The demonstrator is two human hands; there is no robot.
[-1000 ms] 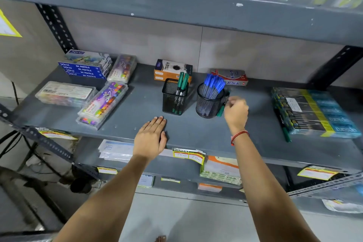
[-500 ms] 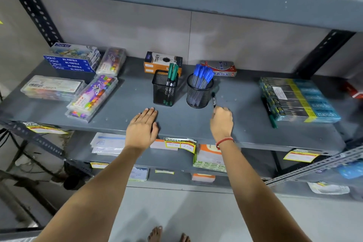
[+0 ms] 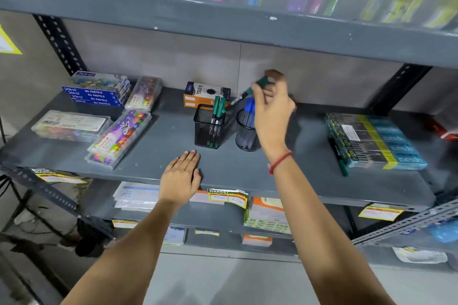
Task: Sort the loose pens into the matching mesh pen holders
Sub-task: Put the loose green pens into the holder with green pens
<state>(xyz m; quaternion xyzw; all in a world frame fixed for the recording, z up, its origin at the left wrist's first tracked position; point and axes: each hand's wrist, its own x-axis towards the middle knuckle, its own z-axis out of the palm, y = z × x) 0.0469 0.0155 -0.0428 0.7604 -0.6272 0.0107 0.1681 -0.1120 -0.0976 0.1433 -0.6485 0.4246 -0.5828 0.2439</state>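
Two black mesh pen holders stand mid-shelf. The square holder (image 3: 207,129) holds green-capped pens (image 3: 218,109). The round holder (image 3: 245,135) to its right holds blue pens (image 3: 248,110) and is partly hidden by my right wrist. My right hand (image 3: 272,104) is raised above the round holder, shut on a green-capped pen (image 3: 250,90) that tilts down-left, its dark tip pointing toward the square holder. My left hand (image 3: 181,178) lies flat, fingers apart, on the shelf's front edge. One loose green pen (image 3: 344,168) lies at the right beside the packs.
Grey metal shelf (image 3: 285,168) with an upper shelf close overhead. Crayon and pastel boxes (image 3: 96,93) lie at left, an orange box (image 3: 205,95) behind the holders, flat pen packs (image 3: 374,141) at right. Price tags (image 3: 226,197) hang on the front edge.
My right hand has lifted a green pen from the shelf beside the round holder and raised it up and leftward above the holders. The left hand stays flat on the shelf.
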